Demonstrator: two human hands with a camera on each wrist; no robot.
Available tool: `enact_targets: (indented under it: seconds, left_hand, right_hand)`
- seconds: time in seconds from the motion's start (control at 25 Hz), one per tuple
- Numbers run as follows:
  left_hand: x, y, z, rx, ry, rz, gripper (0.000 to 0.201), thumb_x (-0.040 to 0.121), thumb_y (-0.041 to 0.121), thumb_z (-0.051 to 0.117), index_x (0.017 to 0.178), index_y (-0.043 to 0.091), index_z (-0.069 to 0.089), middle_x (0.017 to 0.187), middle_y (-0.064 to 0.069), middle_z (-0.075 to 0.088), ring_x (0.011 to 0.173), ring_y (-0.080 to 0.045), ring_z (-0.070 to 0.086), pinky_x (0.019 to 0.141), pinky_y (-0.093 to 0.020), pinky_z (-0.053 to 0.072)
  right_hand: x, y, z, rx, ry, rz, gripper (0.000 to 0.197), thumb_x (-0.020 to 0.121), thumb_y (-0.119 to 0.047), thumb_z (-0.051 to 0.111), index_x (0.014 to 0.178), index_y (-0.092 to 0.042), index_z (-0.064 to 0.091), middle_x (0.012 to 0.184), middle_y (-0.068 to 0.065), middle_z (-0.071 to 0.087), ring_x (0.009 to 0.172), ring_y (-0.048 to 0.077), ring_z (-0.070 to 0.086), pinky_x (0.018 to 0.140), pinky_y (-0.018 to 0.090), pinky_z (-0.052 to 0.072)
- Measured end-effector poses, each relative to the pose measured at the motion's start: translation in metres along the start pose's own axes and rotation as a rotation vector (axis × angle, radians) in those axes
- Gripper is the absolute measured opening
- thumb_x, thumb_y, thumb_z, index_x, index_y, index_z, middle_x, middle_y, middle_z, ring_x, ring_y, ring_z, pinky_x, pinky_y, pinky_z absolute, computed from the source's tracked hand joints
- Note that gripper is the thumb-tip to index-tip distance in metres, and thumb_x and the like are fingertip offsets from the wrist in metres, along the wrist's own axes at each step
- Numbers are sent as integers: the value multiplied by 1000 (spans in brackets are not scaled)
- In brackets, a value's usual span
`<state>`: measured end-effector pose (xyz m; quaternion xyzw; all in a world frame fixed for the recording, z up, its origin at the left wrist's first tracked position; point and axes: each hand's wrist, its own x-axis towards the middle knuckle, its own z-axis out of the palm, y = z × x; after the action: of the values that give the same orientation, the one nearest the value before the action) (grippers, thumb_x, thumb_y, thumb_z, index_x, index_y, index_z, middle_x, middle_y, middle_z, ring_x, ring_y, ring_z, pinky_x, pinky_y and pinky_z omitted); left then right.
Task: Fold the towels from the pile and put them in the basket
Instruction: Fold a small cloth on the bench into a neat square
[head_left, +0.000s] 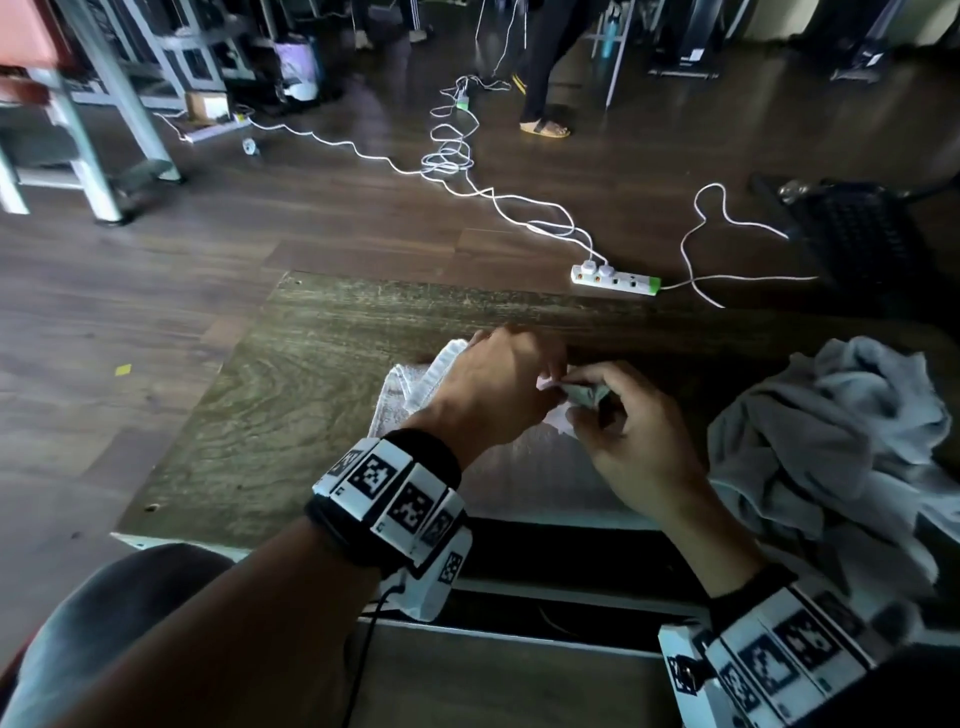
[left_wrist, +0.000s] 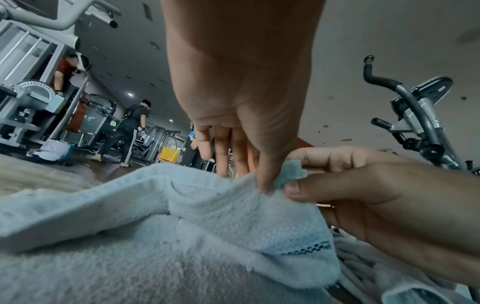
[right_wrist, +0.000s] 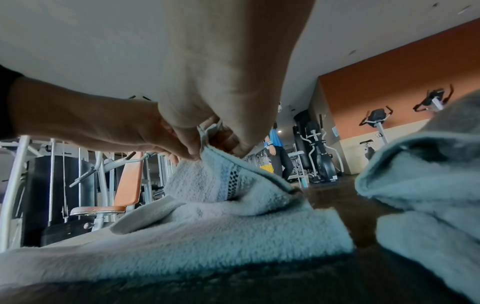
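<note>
Only wrist views show both hands (left_wrist: 350, 185) pinching the towel (left_wrist: 182, 216) corner.

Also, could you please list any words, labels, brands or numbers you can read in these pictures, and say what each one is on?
No text can be read in any view.
Wrist bands: black-and-white square code patterns only; the tiny marks beside them are too small to read.
Towel: a woven checked band, no lettering.
Power strip: no legible marking.
Wall notice near the gym machines: too small and blurred.
</note>
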<state>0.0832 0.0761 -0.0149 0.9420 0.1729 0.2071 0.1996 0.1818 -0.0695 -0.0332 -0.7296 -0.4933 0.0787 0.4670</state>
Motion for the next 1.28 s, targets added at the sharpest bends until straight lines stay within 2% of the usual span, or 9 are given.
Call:
enact_targets:
  seconds: [0.16,0.28,0.36,0.52,0.68,0.84,0.92,1.08,1.28]
  left_hand:
    - [8,-2,17,-76,-35,-56,15,74,36,58,85,26,61,81,4,71,78,-22,69,66,-36,56]
    - [11,4,16,-120,11,-37,7,78,26,63,83,22,63,79,4,71,75,-21,69,64,-36,55]
    - [11,8,12,-176,44,-25,6,78,19,67,84,19,65,79,4,71,75,-16,68,64,-35,55]
    - [10,13,9,-268,82,-2,8,78,21,69,84,21,66,75,8,69,71,-7,66,64,-32,53]
    - [7,13,6,-281,101,-41,9,77,18,71,85,23,70,79,9,71,74,-4,67,67,-32,55]
    - [4,12,4,-303,84,-16,7,80,13,70,87,15,71,81,5,72,75,-7,68,69,-34,56]
    - [2,14,1,-312,49,7,5,82,11,69,87,11,71,80,3,72,74,-9,68,70,-33,55]
    - [0,14,-1,-304,24,32,3,82,10,67,84,9,69,77,0,70,73,-10,67,69,-34,54]
    - [-1,10,-1,-295,116,5,3,81,13,69,79,13,67,71,7,67,68,-6,66,64,-34,54]
  right_hand:
    - [2,3,-2,173,41,139,30,91,-14,67,119,-20,59,108,-15,68,95,-6,65,75,8,48]
    - [8,9,-3,313,133,229,33,91,-8,66,122,-16,56,110,-8,69,94,-7,66,73,8,49]
    - [10,7,-5,367,145,265,33,90,-2,65,121,-14,58,110,-5,70,92,-7,67,69,7,50]
    - [8,2,-10,486,124,282,24,91,6,60,106,-12,66,94,-10,71,79,-11,67,60,6,49]
    - [8,1,-13,506,144,276,19,95,-7,60,99,-21,72,91,-11,73,83,-9,67,66,8,49]
    - [7,4,-11,412,170,256,26,97,-15,60,89,-39,70,90,-23,71,91,-9,65,78,8,46]
    - [7,8,-12,383,208,240,24,95,-14,63,93,-36,70,88,-23,71,88,-8,66,76,8,47]
    - [9,11,-12,250,246,164,13,92,-10,66,98,-20,71,89,-15,71,81,-4,68,74,11,50]
    - [9,8,-9,236,223,154,16,92,-11,66,97,-25,71,91,-16,71,85,-4,68,76,8,48]
